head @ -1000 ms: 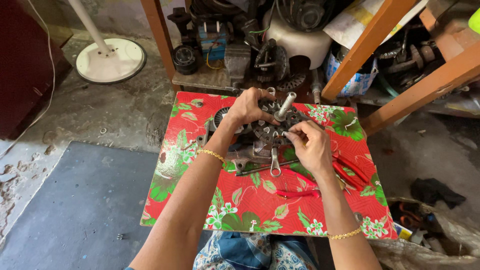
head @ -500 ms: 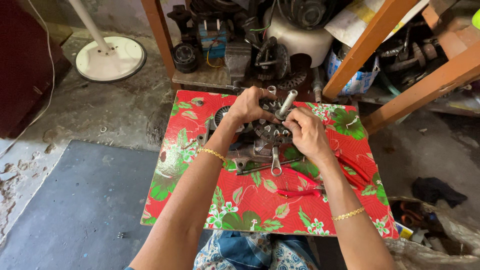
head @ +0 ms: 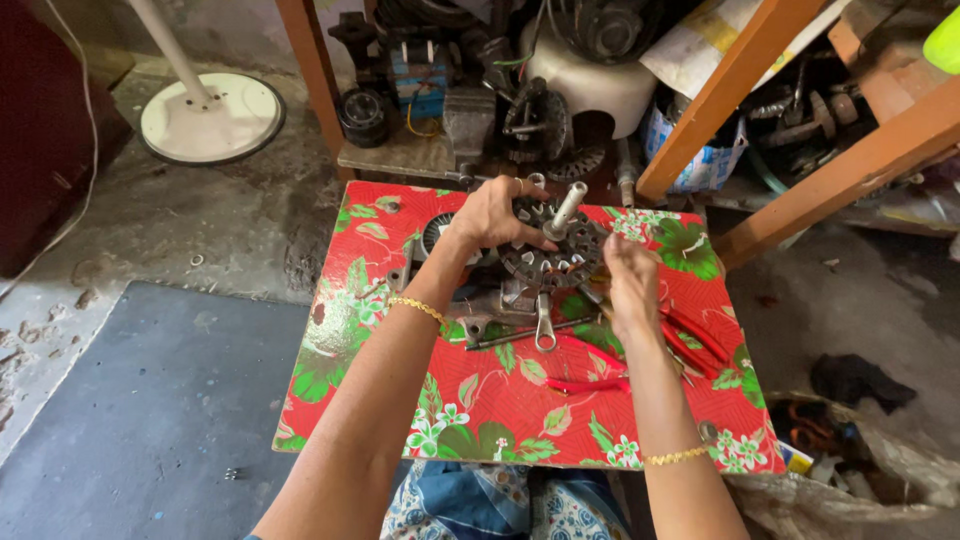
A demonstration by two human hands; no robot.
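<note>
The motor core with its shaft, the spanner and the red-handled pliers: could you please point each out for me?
motor core [head: 552, 262], head view, on its slotted dark ring.
spanner [head: 545, 328], head view, on its flat shank.
red-handled pliers [head: 700, 335], head view, on one red handle.

left arm: stretched forward, bangle at the wrist
left hand [head: 495, 212]: palm down, fingers spread and curled
right arm: forward, bracelet at the wrist
right hand [head: 633, 285]: back up, fingers bent downward, pinched together
</note>
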